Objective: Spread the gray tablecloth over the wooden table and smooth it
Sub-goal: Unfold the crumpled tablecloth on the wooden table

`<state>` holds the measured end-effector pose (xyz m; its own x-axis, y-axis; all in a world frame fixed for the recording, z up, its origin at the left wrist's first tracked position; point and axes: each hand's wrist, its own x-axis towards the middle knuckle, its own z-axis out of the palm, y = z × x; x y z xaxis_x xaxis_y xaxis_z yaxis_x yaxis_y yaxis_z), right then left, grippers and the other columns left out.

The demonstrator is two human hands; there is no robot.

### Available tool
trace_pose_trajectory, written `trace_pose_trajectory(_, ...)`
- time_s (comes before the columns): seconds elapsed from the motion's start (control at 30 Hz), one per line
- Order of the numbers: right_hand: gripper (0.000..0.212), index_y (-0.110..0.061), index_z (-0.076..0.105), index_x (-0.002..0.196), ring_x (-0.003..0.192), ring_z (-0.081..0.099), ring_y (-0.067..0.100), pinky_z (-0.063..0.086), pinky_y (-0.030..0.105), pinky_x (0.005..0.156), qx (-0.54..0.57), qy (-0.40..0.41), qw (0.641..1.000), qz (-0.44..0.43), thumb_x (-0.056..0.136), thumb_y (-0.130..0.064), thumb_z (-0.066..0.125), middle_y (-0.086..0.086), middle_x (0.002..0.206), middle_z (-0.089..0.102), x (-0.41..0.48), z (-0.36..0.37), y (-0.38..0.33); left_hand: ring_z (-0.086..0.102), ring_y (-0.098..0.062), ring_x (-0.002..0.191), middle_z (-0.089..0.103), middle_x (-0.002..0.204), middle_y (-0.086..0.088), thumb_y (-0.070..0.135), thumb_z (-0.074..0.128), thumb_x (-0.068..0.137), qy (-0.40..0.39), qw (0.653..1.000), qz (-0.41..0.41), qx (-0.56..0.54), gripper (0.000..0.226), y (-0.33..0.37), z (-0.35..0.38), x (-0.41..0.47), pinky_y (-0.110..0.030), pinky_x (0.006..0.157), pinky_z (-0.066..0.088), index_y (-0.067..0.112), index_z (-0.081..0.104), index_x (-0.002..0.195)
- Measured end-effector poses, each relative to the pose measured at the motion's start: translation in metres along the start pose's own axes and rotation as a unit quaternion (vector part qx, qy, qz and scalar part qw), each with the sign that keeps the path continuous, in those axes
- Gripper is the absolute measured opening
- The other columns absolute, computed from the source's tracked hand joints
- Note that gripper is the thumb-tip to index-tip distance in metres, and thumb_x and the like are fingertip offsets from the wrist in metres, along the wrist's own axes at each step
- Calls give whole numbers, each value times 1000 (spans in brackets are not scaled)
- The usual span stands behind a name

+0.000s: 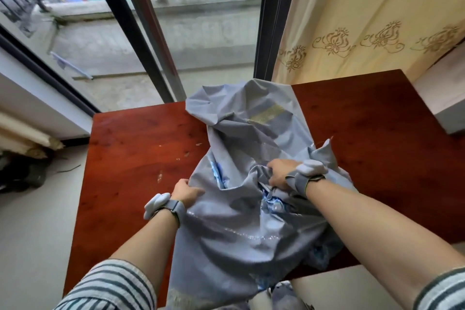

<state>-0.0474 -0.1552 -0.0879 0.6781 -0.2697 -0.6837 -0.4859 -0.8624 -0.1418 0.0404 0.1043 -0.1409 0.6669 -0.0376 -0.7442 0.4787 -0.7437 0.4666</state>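
The gray tablecloth (241, 224) lies bunched in a long crumpled heap down the middle of the reddish wooden table (130, 163), its near end hanging over the front edge. Blue print shows in the folds and a yellowish patch near the far end. My left hand (186, 191) grips the cloth's left edge. My right hand (281, 173) is closed on a fold near the middle of the heap. Both wrists wear gray straps with white devices.
A cream curtain (364, 20) with embroidered flowers hangs behind the table's right far side. Dark sliding door frames (141, 33) stand beyond the far edge, with a balcony outside. A white ledge (448, 98) sits at the right. Dark objects (22, 173) lie on the floor at left.
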Motion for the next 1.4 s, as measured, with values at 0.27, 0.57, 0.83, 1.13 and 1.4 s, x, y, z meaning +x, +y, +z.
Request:
trace_pose_trajectory(0.27, 22, -18, 64, 72, 69, 56, 29, 34, 28, 52, 123, 136, 983, 32, 79, -30, 48, 7, 85, 67, 3, -79, 16, 54, -19, 62, 60, 70, -7, 6, 63, 77, 76, 982, 94, -143, 13, 64, -29, -21, -24, 49, 42, 9, 60, 64)
trace_pose_trajectory(0.57, 37, -11, 71, 95, 84, 60, 39, 36, 32, 68, 149, 333, 924, 112, 79, -35, 47, 18, 99, 69, -18, -154, 56, 47, -12, 51, 51, 44, 8, 18, 55, 55, 118, 935, 270, -200, 15, 173, -67, -74, -23, 49, 36, 16, 61, 41)
trace_pose_trajectory(0.83, 36, -5, 65, 117, 112, 61, 34, 44, 31, 82, 39, 157, 958, 237, 90, -26, 55, 18, 122, 64, -23, -132, 126, 39, 1, 39, 41, 43, 12, 12, 62, 66, -78, 944, 319, -30, 26, 155, 52, -85, -13, 43, 35, 18, 48, 45)
trace_pose_trajectory(1.13, 42, -20, 51, 129, 111, 57, 38, 43, 42, 87, 20, 269, 962, 36, 87, -24, 50, 14, 124, 60, 14, -146, 94, 55, -16, 86, 61, 95, -2, 7, 48, 74, -231, 912, 262, 216, 25, 104, 112, -85, -28, 80, 44, 13, 65, 92)
trace_pose_trajectory(1.4, 57, -13, 57, 123, 109, 59, 29, 48, 39, 90, -16, 86, 992, -88, 82, -52, 62, 8, 122, 63, 40, -91, 53, 47, -28, 124, 52, 134, -7, 9, 53, 82, 142, 957, 181, 176, 44, 93, 99, -61, -39, 100, 41, 19, 62, 123)
